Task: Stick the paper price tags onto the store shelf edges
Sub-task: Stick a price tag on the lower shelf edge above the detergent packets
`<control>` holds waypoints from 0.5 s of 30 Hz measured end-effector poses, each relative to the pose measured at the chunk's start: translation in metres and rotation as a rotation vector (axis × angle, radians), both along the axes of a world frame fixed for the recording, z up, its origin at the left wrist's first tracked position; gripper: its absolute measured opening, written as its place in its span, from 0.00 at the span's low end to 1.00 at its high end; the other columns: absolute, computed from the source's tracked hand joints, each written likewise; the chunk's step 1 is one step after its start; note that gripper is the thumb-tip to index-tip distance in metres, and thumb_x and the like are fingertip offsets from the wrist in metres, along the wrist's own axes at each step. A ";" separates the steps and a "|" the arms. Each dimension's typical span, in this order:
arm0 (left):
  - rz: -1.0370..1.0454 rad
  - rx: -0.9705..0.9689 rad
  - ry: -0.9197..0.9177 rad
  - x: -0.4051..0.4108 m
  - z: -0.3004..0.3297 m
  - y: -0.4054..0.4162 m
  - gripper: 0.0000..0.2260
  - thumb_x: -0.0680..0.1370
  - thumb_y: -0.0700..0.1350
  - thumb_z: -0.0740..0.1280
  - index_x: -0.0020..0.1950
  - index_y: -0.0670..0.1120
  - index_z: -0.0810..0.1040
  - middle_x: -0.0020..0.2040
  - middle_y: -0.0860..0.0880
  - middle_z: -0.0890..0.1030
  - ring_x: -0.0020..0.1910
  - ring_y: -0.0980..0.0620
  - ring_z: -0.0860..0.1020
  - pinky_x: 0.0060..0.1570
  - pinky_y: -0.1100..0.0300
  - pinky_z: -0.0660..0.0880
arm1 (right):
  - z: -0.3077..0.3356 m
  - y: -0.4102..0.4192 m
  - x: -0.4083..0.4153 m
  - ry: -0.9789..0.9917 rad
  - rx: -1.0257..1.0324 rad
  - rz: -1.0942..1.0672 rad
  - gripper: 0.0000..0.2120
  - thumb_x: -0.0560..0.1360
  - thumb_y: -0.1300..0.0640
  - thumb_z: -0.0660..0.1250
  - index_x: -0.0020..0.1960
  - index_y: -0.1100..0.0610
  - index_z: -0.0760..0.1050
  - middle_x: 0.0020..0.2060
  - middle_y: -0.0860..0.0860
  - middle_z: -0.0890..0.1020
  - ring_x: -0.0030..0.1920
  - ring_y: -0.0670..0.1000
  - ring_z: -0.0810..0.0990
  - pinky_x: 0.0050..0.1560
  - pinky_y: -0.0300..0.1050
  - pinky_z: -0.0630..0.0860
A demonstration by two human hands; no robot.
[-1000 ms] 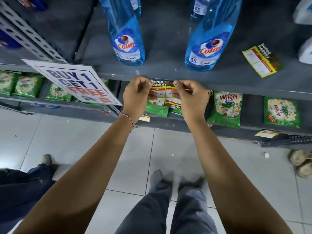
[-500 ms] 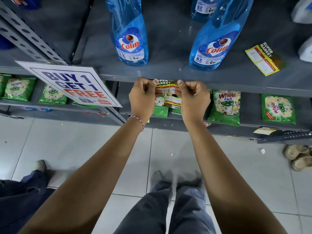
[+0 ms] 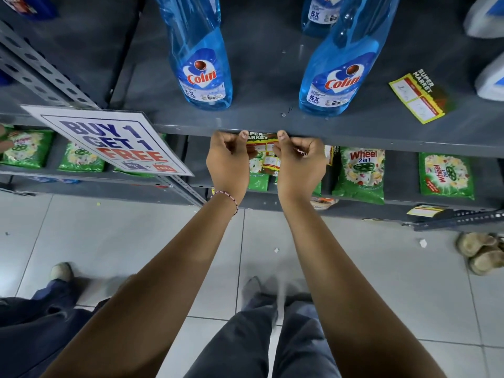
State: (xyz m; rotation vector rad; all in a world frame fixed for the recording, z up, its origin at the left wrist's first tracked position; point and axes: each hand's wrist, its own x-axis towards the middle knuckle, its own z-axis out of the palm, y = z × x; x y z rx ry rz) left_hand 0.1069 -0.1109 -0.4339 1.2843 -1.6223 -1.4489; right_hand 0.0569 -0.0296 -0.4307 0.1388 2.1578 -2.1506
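Note:
A yellow, red and green paper price tag [image 3: 263,148] hangs at the front edge of the grey shelf [image 3: 381,137]. My left hand [image 3: 228,162] pinches its left side and my right hand [image 3: 298,159] pinches its right side, both thumbs pressing its top against the edge. A second price tag [image 3: 418,98] lies flat on the shelf top to the right. A third tag [image 3: 425,211] sits on the lower shelf edge at the right.
Two blue Colin bottles [image 3: 203,64] [image 3: 342,75] stand on the shelf right behind the tag. A "Buy 1 Get 1 Free" sign [image 3: 109,140] sticks out at the left. Green Wheel packets [image 3: 360,173] fill the shelf below. Another person's legs [image 3: 35,317] are at the lower left; sandals [image 3: 480,252] lie at the right.
Both hands have moved up and closer together, bringing the tag's top to the shelf edge. The view has shifted slightly closer to the shelf.

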 end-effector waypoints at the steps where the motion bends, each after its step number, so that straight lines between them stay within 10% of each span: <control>1: 0.035 0.019 0.013 -0.002 0.000 0.003 0.08 0.77 0.49 0.70 0.44 0.47 0.74 0.44 0.45 0.84 0.43 0.46 0.86 0.47 0.44 0.83 | 0.001 -0.001 0.000 -0.058 -0.059 -0.026 0.10 0.72 0.59 0.76 0.43 0.62 0.76 0.40 0.55 0.85 0.37 0.50 0.87 0.40 0.46 0.85; 6: 0.156 0.156 0.100 -0.003 0.001 0.007 0.15 0.75 0.49 0.73 0.44 0.50 0.66 0.51 0.36 0.79 0.43 0.42 0.82 0.47 0.48 0.82 | 0.009 0.002 -0.005 -0.247 -0.268 -0.055 0.14 0.71 0.63 0.76 0.41 0.60 0.70 0.42 0.59 0.81 0.40 0.54 0.87 0.41 0.44 0.84; 10: 0.148 -0.129 -0.002 -0.006 0.007 0.012 0.15 0.76 0.48 0.73 0.45 0.47 0.66 0.44 0.47 0.71 0.41 0.50 0.70 0.42 0.69 0.70 | 0.015 0.022 -0.021 -0.322 -0.310 -0.044 0.10 0.74 0.63 0.73 0.42 0.61 0.71 0.43 0.62 0.80 0.39 0.56 0.86 0.45 0.51 0.85; 15: 0.076 -0.180 0.148 -0.020 0.027 0.037 0.13 0.77 0.42 0.71 0.42 0.53 0.68 0.37 0.55 0.72 0.35 0.60 0.72 0.40 0.69 0.73 | 0.028 0.060 -0.043 -0.347 -0.397 0.005 0.11 0.77 0.62 0.70 0.51 0.69 0.73 0.42 0.62 0.80 0.39 0.55 0.87 0.43 0.46 0.85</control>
